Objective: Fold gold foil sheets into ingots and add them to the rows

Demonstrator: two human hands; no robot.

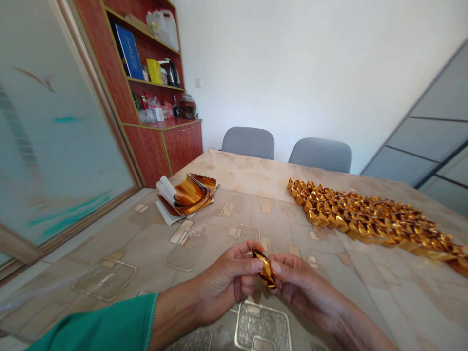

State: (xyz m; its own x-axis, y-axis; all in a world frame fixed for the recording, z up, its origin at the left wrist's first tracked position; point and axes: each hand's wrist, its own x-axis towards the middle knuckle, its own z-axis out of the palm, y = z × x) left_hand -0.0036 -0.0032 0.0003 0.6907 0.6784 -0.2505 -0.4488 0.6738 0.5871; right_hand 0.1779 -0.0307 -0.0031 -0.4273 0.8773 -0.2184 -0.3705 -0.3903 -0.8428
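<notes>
Between my two hands, above the near part of the table, is a small folded piece of gold foil paper (268,274). My left hand (237,273) pinches its left side between thumb and fingers. The thumb and fingertips of my right hand (296,278) grip its right end. A loosely curled stack of gold foil sheets (190,195) with white backing lies farther off to the left. On the right, many folded gold foil pieces (358,214) stand close together in rows.
The table (241,170) has a patterned cover. Two grey chairs (248,141) stand at its far side against the white wall. A reddish wooden cabinet (146,146) with bottles, a kettle and a blue folder is at the back left, beside a frosted glass door (54,136).
</notes>
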